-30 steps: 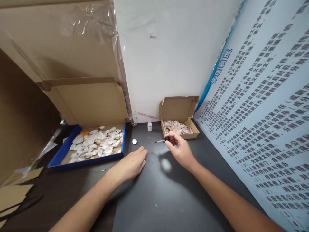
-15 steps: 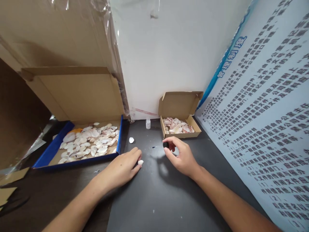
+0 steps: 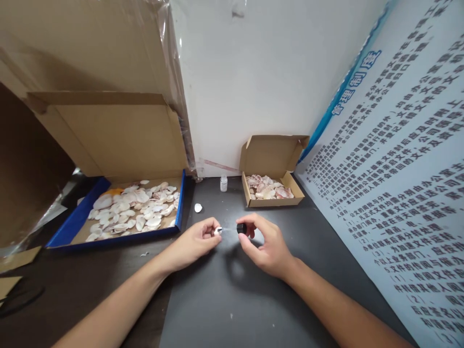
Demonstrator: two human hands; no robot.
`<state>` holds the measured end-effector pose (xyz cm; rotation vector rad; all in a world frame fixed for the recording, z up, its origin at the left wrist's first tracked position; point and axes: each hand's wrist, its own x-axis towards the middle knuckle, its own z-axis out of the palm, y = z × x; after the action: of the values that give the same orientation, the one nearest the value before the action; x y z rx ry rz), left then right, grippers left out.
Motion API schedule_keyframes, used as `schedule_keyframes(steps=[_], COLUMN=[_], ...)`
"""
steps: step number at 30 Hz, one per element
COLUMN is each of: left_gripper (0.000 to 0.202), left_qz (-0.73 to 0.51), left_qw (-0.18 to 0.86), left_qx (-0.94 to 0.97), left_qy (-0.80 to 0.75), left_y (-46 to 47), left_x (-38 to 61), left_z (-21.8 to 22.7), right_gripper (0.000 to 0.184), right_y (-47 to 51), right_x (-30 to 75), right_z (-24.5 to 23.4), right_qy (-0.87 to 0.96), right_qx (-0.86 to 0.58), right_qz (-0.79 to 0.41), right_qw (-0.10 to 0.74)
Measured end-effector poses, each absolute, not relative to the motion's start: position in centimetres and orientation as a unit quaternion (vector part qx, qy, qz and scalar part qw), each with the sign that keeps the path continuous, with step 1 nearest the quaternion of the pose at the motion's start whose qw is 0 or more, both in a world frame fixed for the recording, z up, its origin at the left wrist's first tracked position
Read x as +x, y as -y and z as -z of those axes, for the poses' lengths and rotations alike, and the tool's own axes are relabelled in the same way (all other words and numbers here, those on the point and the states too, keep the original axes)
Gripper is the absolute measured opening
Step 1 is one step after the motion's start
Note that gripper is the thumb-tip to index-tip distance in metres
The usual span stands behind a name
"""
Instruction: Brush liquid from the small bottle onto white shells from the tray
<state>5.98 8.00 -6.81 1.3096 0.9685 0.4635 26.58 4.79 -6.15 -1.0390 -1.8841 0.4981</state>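
My left hand [image 3: 195, 239] pinches a small white shell [image 3: 218, 231] just above the dark table [image 3: 232, 299]. Facing it, my right hand [image 3: 264, 244] grips a thin brush by its black cap [image 3: 240, 228], and the brush tip touches the shell. Farther back, a loose white shell [image 3: 197, 208] lies on the table, and a small white bottle [image 3: 224, 183] stands without its cap near the wall.
A blue-edged cardboard tray [image 3: 78, 223] of several pale shells sits at the left with its lid up. A small open carton [image 3: 275, 191] of pinkish shells stands at the back right. A printed poster [image 3: 398, 183] leans along the right side. Cardboard scraps [image 3: 14, 263] lie at far left.
My left hand has lifted the small shell off the table. My right hand has moved left and toward me, bringing the brush tip onto the shell.
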Motion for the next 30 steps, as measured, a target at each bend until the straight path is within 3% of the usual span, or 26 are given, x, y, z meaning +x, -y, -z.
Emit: schedule_keyframes(steps=[30], left_gripper=[0.033], left_qz=[-0.213], left_qw=[0.642], left_qx=[0.598], left_qy=[-0.430], left_y=[-7.94], left_x=[5.63], left_z=[6.94], right_gripper=[0.016], right_y=[-5.08], right_x=[27.14], right_z=[6.51], right_qy=[0.712], right_qx=[-0.458], right_qz=[-0.252], right_qw=[0.469])
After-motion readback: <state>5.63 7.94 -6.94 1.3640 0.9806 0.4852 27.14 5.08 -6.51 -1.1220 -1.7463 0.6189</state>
